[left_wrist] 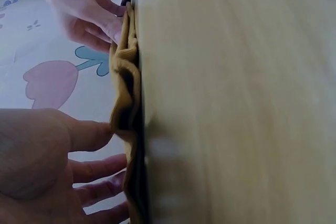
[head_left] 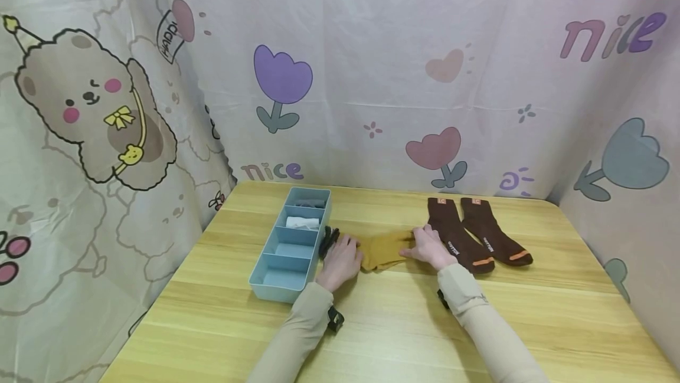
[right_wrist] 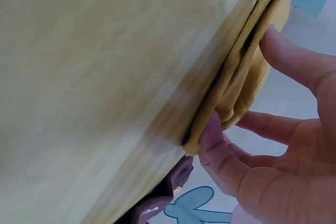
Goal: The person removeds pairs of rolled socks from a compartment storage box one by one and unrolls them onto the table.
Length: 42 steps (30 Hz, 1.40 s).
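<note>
Left hand (head_left: 340, 260) flat, fingers straight, pressed on yellow sock (head_left: 383, 251); right hand (head_left: 429, 247) likewise, gripping nothing; wrist views showed sock's folded layers, head view blue tray (head_left: 276, 288), brown socks (head_left: 467, 235).

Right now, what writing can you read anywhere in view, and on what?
"nice": backdrop cloth, upper right.
"nice": same cloth, low, behind the tray.
"HAPPY", partly folded: badge on cloth, upper left.
White lettering on brown socks: too small.
Mustard sock, under both hands: none.

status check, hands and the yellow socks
Left hand and right hand flat on mustard socks. Brown socks right, blue organizer left; nothing blocking.
</note>
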Motion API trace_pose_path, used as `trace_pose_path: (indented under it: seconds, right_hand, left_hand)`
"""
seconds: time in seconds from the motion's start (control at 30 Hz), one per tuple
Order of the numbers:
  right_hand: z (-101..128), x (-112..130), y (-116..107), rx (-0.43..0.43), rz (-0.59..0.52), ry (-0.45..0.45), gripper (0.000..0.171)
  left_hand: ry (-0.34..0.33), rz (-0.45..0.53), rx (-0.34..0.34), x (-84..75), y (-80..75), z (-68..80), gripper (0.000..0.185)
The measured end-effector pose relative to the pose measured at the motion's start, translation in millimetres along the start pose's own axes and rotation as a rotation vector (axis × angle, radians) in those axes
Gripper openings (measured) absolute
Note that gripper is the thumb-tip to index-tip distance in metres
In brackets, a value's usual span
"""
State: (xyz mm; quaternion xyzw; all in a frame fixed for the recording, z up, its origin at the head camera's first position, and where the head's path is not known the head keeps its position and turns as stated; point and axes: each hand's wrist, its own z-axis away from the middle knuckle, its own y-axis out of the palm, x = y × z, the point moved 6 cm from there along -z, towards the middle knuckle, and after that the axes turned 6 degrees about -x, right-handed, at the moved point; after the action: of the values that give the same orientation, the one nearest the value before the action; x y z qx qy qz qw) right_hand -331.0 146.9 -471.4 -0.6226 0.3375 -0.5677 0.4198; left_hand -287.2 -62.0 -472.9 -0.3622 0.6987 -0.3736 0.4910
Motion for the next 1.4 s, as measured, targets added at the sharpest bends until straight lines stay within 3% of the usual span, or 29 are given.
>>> trace_pose_path:
  seconds: [0.17,0.37,0.57,0.67,0.83,1.1,1.27,1.4]
  right_hand:
    - [5,1,-1,0.004,0.032,0.008,0.045]
    - [13,2,-1,0.002,0.043,0.010,0.043]
    - [19,6,-2,-0.042,0.061,-0.040,0.042]
    - [23,7,-2,-0.046,0.044,-0.055,0.041]
    - [26,6,-3,-0.023,-0.050,-0.053,0.036]
    - [21,-1,-1,0.020,-0.255,-0.022,0.027]
    - [17,-5,1,0.042,-0.334,0.002,0.025]
    - [15,-4,4,0.081,-0.349,-0.008,0.022]
  left_hand:
    - [-0.027,0.009,0.020,1.7,5.0,-6.8,0.032]
    - [-0.043,0.033,0.049,1.3,6.7,-14.6,0.033]
    - [-0.092,0.083,0.125,5.4,14.5,-21.3,0.040]
    - [-0.114,0.082,0.161,7.5,19.0,-25.3,0.046]
    - [-0.137,0.087,0.159,9.4,20.5,-32.6,0.057]
    - [-0.164,0.174,0.072,16.5,25.0,-43.6,0.062]
    - [-0.172,0.278,-0.068,20.6,23.8,-49.0,0.058]
    - [-0.214,0.340,-0.156,19.6,20.1,-46.1,0.043]
